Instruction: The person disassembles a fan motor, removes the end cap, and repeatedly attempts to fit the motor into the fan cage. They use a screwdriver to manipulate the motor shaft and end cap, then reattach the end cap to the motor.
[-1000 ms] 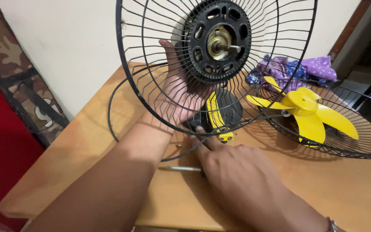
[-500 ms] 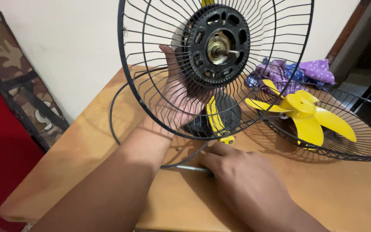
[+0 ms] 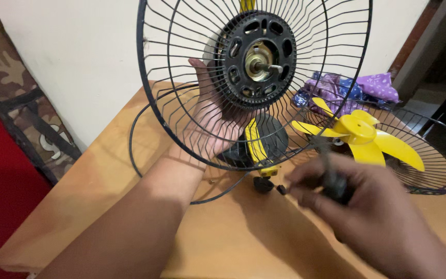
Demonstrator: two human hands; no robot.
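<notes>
Left hand (image 3: 213, 120) is open, palm flat behind the black round wire fan guard (image 3: 181, 129), holding it upright above the wooden surface (image 3: 99, 170); its fingers are partly screened by the wires. Right hand (image 3: 357, 206) is closed around a dark tool handle (image 3: 334, 183), blurred, kind hard to make out, near the front edge of the surface. One black motor hub with a metal shaft (image 3: 258, 61) sits at the guard's centre. One black-and-yellow fan base (image 3: 258, 144) shows through the lower wires, touching the surface. A second black wire guard (image 3: 440, 155) lies like a dish at the right edge, cut off by the frame, with one yellow plastic fan blade (image 3: 360, 135) in it. One purple crumpled cloth (image 3: 354, 88) lies at the far edge. Small dark knob (image 3: 263, 184) sits below the base.
</notes>
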